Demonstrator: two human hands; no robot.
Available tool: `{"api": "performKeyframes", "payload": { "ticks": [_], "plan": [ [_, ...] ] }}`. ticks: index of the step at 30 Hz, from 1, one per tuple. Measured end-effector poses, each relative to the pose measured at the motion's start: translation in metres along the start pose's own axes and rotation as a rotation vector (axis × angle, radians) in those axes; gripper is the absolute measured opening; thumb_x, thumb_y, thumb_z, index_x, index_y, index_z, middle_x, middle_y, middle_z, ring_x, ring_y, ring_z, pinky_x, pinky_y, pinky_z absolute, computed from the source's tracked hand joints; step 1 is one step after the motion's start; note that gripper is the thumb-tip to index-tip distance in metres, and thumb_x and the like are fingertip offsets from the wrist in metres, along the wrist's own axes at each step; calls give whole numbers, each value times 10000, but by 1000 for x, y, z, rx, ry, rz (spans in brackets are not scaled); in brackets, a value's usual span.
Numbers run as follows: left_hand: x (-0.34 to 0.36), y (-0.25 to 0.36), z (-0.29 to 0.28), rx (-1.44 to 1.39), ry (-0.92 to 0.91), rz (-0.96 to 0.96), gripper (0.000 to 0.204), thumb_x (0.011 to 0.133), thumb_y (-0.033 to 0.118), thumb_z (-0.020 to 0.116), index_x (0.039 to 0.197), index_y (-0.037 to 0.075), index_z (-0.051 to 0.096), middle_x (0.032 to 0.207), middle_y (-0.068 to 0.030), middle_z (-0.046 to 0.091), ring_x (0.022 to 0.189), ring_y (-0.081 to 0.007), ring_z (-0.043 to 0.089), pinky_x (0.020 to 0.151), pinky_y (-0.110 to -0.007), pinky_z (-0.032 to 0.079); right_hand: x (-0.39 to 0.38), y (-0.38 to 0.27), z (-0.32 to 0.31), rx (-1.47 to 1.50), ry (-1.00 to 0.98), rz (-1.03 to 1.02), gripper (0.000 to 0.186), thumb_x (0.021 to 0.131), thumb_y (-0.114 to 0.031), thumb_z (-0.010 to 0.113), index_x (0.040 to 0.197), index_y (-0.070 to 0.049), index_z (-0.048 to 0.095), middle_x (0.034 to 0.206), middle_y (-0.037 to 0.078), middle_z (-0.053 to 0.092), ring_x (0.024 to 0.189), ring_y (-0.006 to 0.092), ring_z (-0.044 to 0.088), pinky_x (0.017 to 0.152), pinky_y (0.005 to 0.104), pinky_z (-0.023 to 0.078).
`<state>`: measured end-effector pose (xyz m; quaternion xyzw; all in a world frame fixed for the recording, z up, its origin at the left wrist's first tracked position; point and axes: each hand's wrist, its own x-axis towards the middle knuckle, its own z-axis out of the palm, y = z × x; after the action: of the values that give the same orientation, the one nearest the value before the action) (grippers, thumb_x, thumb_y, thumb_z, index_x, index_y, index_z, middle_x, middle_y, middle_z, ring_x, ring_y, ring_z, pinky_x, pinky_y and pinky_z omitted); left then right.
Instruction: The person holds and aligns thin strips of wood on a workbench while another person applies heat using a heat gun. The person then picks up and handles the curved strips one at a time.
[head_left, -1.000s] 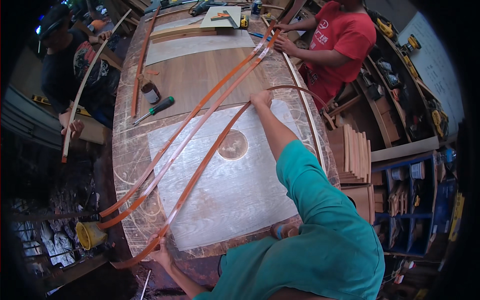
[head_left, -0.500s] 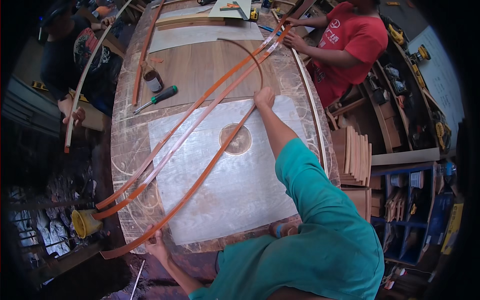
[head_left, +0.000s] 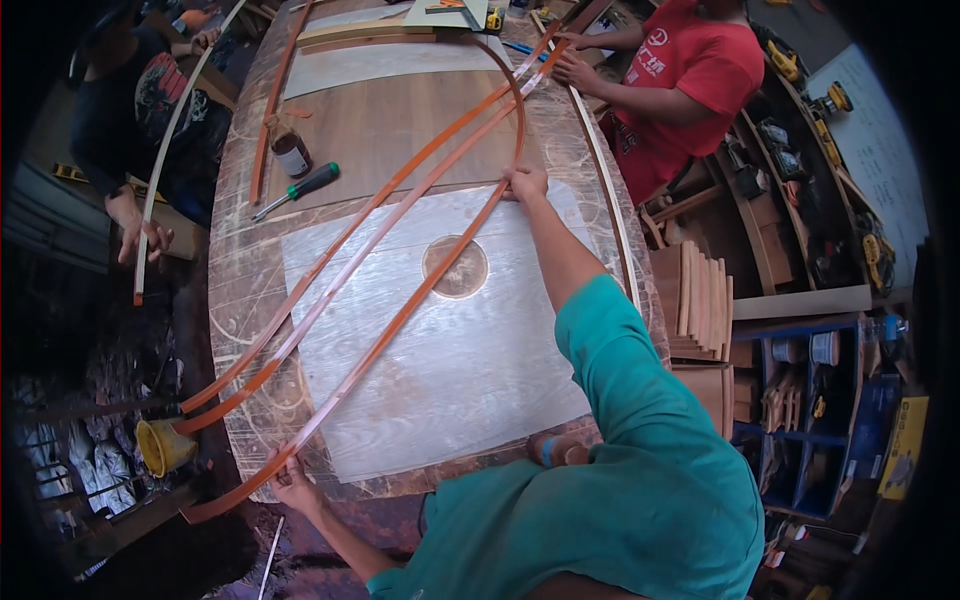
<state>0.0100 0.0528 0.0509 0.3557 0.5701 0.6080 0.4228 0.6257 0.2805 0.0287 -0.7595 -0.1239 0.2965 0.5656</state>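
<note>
A long, thin orange-brown wooden strip (head_left: 400, 318) runs diagonally over the worktable, held in both of my hands. My left hand (head_left: 293, 484) grips it near its lower left end, at the table's near edge. My right hand (head_left: 526, 185) is closed on it farther up, and beyond that hand the strip bows up and to the left. Under it lies a pale grey-white sheet (head_left: 400, 430) with a round mark (head_left: 455, 266). Two similar strips (head_left: 345, 268) lie alongside, to the left; their far ends reach a co-worker's hands (head_left: 575, 68).
A brown bottle (head_left: 290, 152) and a green-handled screwdriver (head_left: 312, 182) lie on a wood-grain board (head_left: 370, 140). At the left another person holds a pale strip (head_left: 168, 140). A yellow bucket (head_left: 165, 447) stands beside the table. Stacked wood pieces (head_left: 703, 300) and blue shelving (head_left: 800, 420) are at the right.
The strip in my hands has shifted and its far end bows more toward the back. My right hand has moved slightly up and left. The whole view has shifted a little.
</note>
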Motion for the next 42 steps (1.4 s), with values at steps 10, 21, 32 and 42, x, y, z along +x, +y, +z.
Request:
{"api": "performKeyframes", "payload": {
  "ticks": [10,21,32,42],
  "plan": [
    [-1,-6,-12,-16,8,71,381,912,77,610,1236,-52,458,1211,-230,555,1080,-288,597,888,-367,561,-18,-15,22,-75,-46,81,183,801,-152,714,857,18,678,698,94,657,506,144,614,413,267,526],
    [-10,6,-7,11,14,17,357,895,106,646,1182,-54,506,1141,-191,559,1021,-284,619,844,-382,579,-30,-32,20,-396,84,43,240,752,-204,746,854,5,688,753,97,677,504,177,627,435,287,544],
    [-34,9,-10,9,-13,-27,349,879,60,654,1184,-38,515,1130,-177,583,982,-253,626,846,-361,575,-49,-46,10,-1011,47,-63,325,768,-194,685,1057,-45,687,1112,142,664,1023,283,652,854,382,529],
    [-41,17,0,-2,3,-19,392,867,38,655,1215,-28,485,1200,-199,555,1091,-286,585,832,-368,585,-53,-38,5,-1054,-25,-77,323,822,-238,622,1079,-52,684,1155,147,651,1099,297,616,912,396,491]
  ]
}}
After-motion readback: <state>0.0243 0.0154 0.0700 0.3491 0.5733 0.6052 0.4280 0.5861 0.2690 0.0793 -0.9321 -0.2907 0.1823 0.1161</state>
